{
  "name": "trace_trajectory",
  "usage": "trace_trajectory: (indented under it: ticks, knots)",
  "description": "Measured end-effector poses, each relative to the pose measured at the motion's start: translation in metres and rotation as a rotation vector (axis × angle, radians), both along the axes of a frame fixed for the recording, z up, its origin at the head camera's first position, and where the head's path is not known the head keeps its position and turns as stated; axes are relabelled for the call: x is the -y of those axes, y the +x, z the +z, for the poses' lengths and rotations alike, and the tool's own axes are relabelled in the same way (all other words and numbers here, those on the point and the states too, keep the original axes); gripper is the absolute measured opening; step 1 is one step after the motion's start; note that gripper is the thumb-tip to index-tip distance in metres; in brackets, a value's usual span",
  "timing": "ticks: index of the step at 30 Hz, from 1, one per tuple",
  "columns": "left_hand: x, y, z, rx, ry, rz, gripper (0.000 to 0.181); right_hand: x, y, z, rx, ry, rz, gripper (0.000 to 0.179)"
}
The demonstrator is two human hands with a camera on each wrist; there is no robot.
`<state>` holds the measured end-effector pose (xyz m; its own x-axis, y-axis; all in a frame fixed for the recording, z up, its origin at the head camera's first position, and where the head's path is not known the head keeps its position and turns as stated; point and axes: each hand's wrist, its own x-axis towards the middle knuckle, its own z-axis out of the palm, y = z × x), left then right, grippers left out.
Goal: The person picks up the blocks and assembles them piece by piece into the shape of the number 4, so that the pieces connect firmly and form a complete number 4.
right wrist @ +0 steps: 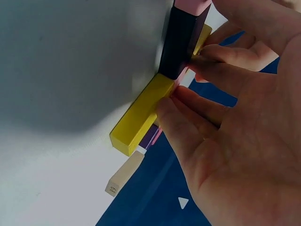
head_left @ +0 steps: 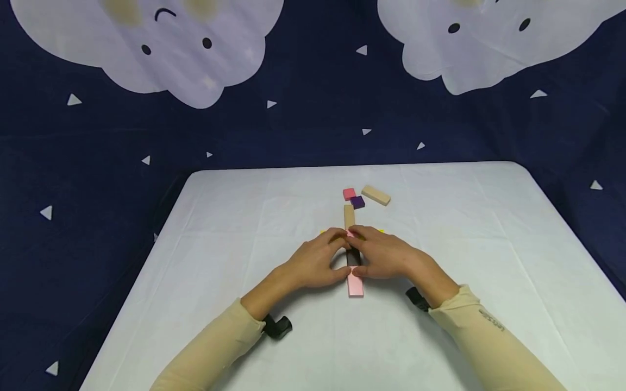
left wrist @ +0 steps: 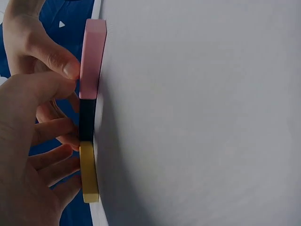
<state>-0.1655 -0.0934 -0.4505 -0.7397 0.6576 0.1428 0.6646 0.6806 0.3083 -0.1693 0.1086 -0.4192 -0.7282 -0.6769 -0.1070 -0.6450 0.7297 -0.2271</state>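
Observation:
A row of rectangular blocks runs away from me: a pink block point(head_left: 355, 288) nearest, a black block point(head_left: 353, 257) behind it, then another pink one mostly hidden by fingers, and a plain wooden block point(head_left: 349, 215). Yellow blocks stick out on both sides, one point(left wrist: 88, 172) by the left fingers, the other point(right wrist: 143, 113) by the right. My left hand point(head_left: 318, 262) arches over the row, thumb at the near pink block, fingertips at the black and yellow blocks. Facing it, my right hand point(head_left: 386, 254) touches the row with thumb and fingers, one fingertip on its yellow block.
Beyond the row lie a red-pink block point(head_left: 349, 194), a dark purple block point(head_left: 357, 202) and a loose wooden block point(head_left: 376, 195). A white cloth point(head_left: 274, 206) covers the table, with a dark blue cloud-patterned curtain point(head_left: 313, 130) behind it. Black wrist cameras point(head_left: 277, 328) hang under the forearms.

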Motion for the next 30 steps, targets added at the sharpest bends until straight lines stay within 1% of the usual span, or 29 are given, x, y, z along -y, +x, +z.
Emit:
trace_trajectory:
  ticks: [5,7,12,15,17,21,24,27,30]
  knots:
    - [0.001,-0.003,0.000,-0.007,0.016,0.007,0.037,0.000,0.001,-0.001,0.019,0.027,-0.020,0.075]
    - [0.001,-0.003,0.000,0.000,0.022,0.012,0.038,0.001,0.001,0.000,0.013,0.042,-0.019,0.074]
    - [0.000,-0.006,0.001,0.012,0.041,0.039,0.042,0.002,0.001,0.001,0.007,0.035,-0.016,0.075]
    - [-0.001,-0.010,0.003,0.027,0.054,0.058,0.039,0.003,0.002,0.001,0.019,0.028,-0.017,0.074]
    - [-0.002,-0.014,0.006,0.050,0.083,0.072,0.038,0.003,0.002,0.001,0.023,0.030,-0.026,0.074]
    - [-0.008,-0.024,0.012,0.095,0.187,0.104,0.036,0.003,0.004,0.001,0.024,0.038,-0.036,0.076]
    - [-0.013,-0.033,0.015,0.101,0.237,0.120,0.035,0.004,0.003,0.001,0.014,0.044,-0.030,0.076]
    - [-0.019,-0.045,0.018,0.084,0.232,0.124,0.039,0.004,0.003,0.002,-0.002,0.053,-0.020,0.075]
    - [-0.026,-0.058,0.022,0.059,0.199,0.128,0.043,0.004,0.002,0.003,-0.006,0.054,-0.013,0.073]
